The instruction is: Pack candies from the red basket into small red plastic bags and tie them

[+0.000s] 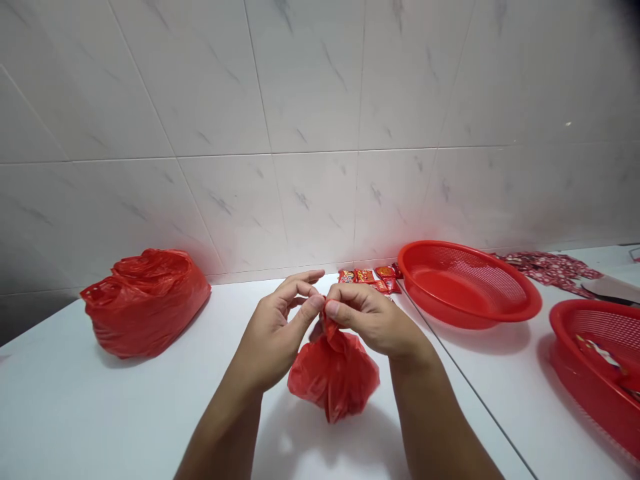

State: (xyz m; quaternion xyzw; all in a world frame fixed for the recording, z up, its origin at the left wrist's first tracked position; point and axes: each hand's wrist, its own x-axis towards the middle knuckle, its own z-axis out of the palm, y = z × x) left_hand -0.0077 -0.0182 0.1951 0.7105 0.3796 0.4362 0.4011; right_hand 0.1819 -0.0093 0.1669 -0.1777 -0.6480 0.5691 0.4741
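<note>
A small red plastic bag (334, 380) hangs gathered at its neck just above the white table, its lower part bulging. My right hand (367, 319) pinches the twisted top of the bag between thumb and bent fingers. Close against it, my left hand (285, 327) has thumb and index finger pressed together at the same twisted neck, with its other fingers curled loosely. The fingertips of both hands nearly touch. What the bag contains is hidden by the plastic.
A larger full red plastic bag (147, 307) sits at the left by the tiled wall. Small red snack packets (367, 275) lie behind my hands. One red plastic basket (470, 313) stands at right, and another basket (575, 360) holds some packets. A patterned red cloth (550, 267) lies behind.
</note>
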